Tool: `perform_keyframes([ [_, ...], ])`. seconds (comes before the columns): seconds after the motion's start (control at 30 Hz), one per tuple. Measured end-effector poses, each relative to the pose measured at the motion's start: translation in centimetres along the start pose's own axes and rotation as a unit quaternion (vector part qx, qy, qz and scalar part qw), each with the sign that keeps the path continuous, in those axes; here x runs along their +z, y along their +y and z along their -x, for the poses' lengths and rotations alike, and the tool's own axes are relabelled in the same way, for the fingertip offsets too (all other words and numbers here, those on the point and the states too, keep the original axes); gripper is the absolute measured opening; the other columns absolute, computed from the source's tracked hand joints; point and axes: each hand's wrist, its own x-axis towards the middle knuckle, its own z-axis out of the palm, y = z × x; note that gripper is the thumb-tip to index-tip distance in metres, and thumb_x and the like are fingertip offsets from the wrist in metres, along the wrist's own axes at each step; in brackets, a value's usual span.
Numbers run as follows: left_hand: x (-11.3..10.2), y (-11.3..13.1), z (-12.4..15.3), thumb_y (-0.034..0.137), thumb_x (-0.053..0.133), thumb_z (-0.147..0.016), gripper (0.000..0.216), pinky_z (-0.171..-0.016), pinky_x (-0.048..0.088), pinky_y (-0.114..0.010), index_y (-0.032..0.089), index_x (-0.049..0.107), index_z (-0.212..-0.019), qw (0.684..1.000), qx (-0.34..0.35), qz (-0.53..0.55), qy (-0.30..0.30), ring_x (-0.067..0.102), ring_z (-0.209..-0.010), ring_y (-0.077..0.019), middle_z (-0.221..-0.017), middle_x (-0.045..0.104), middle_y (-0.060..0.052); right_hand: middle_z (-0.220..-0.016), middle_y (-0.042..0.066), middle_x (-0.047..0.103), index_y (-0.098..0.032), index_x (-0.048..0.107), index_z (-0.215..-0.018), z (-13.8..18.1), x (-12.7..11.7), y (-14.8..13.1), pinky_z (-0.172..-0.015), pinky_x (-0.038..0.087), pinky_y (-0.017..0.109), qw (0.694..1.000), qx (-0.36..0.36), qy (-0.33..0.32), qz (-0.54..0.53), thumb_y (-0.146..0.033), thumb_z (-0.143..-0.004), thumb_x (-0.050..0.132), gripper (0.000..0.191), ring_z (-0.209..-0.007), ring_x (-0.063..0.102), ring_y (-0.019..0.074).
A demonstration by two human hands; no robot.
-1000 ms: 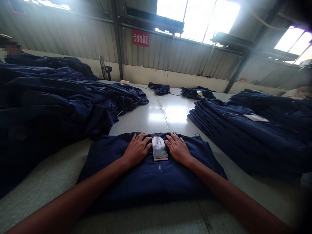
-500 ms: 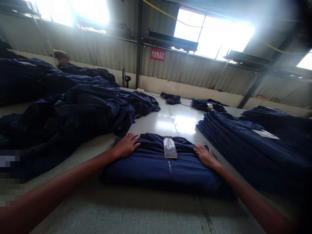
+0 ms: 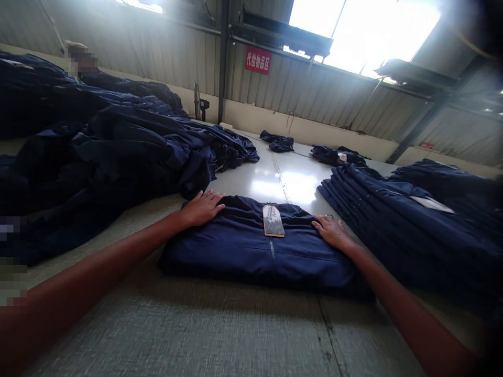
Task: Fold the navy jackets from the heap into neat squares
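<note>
A folded navy garment (image 3: pixel 236 251) with a short zip lies flat on the table in front of me. On its upper middle rests a cardboard hang tag (image 3: pixel 273 221). My left hand (image 3: pixel 202 208) lies on the garment's far left corner, fingers stretched out and the palm down. On the far right corner is my right hand (image 3: pixel 333 230), its fingers also extended and resting on the cloth. Neither hand grips the fabric. The underside of the garment is hidden.
A loose heap of navy garments (image 3: pixel 129 152) covers the left side. At right stands a neat stack of folded garments (image 3: pixel 396 214) with a tag on top. Smaller cloth bundles (image 3: pixel 278 141) lie farther back on the table (image 3: pixel 236 335). A person (image 3: pixel 80 63) is at the far left.
The whole view has tilted downward, so everything sits higher in the picture. Both hands keep their places on the garment, which shows no clear change.
</note>
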Motion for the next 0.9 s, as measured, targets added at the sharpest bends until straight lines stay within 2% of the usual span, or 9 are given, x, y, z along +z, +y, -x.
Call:
perform_keyframes([
  [0.1,0.8,-0.4,0.1,0.049,0.030,-0.108,0.061,-0.129,0.020,-0.056,0.018,0.047,-0.158,1.000,-0.004,0.002,0.021,0.037,-0.155,-0.0309,-0.163,0.048,-0.014,-0.151,0.010,0.060,-0.028,0.060,-0.145,0.1,1.3,0.5,-0.118,0.041,0.058,0.998,-0.015,0.058,-0.005,-0.041,-0.107,0.037,0.046,-0.142,0.053,0.0310],
  [0.2,1.4,-0.7,0.2,0.051,0.030,-0.107,0.060,-0.128,0.022,-0.056,0.019,0.050,-0.154,0.999,-0.001,0.016,0.028,0.041,-0.152,-0.0301,-0.161,0.050,-0.013,-0.146,0.010,0.064,-0.026,0.062,-0.142,0.2,2.0,0.9,-0.115,0.045,0.051,0.996,-0.037,0.082,-0.016,-0.041,-0.107,0.040,0.045,-0.136,0.057,0.0303],
  [0.53,1.3,-0.7,0.1,0.052,0.030,-0.105,0.061,-0.127,0.026,-0.055,0.020,0.053,-0.151,0.999,0.001,0.018,0.040,0.046,-0.149,-0.0303,-0.158,0.054,-0.012,-0.143,0.011,0.066,-0.024,0.064,-0.141,0.6,1.4,0.8,-0.112,0.047,0.050,0.995,-0.034,0.091,-0.011,-0.040,-0.106,0.043,0.044,-0.133,0.059,0.0324],
  [0.67,1.3,-0.7,0.1,0.051,0.029,-0.105,0.060,-0.126,0.028,-0.051,0.020,0.055,-0.150,0.999,0.000,0.010,0.041,0.047,-0.148,-0.0299,-0.157,0.055,-0.011,-0.143,0.013,0.066,-0.020,0.064,-0.141,0.8,1.0,0.4,-0.112,0.047,0.050,0.996,-0.028,0.084,-0.014,-0.039,-0.106,0.043,0.045,-0.133,0.059,0.0332],
  [0.9,1.2,-0.9,0.0,0.054,0.032,-0.102,0.063,-0.124,0.031,-0.045,0.019,0.056,-0.148,0.999,0.014,0.020,0.045,0.051,-0.143,-0.0288,-0.154,0.058,-0.010,-0.148,0.013,0.063,-0.021,0.062,-0.146,1.3,0.3,-0.1,-0.114,0.043,0.046,0.998,-0.008,0.058,-0.019,-0.040,-0.107,0.042,0.048,-0.137,0.054,0.0333],
])
